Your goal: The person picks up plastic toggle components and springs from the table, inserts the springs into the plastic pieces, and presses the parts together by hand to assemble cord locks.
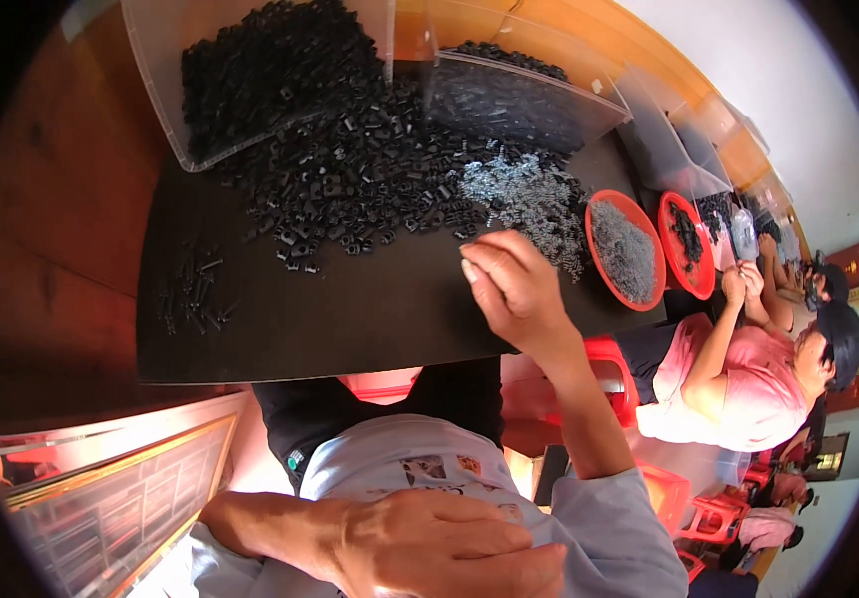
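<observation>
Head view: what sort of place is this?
Probably a small-parts assembly workshop: a black mat heaped with small black plastic parts, a pile of small metal springs, co-workers seated alongside.

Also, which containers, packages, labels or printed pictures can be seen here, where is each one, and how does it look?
Clear plastic bin: upper left on the black mat, tilted, spilling small black parts.
Second clear bin: upper centre, holding black parts.
Red round bowl: right of the right hand, filled with grey metal pieces.
Second red bowl: further right, with black pieces.
Printed picture: on the person's light shirt, small and multicoloured.
No screen is visible.
</observation>
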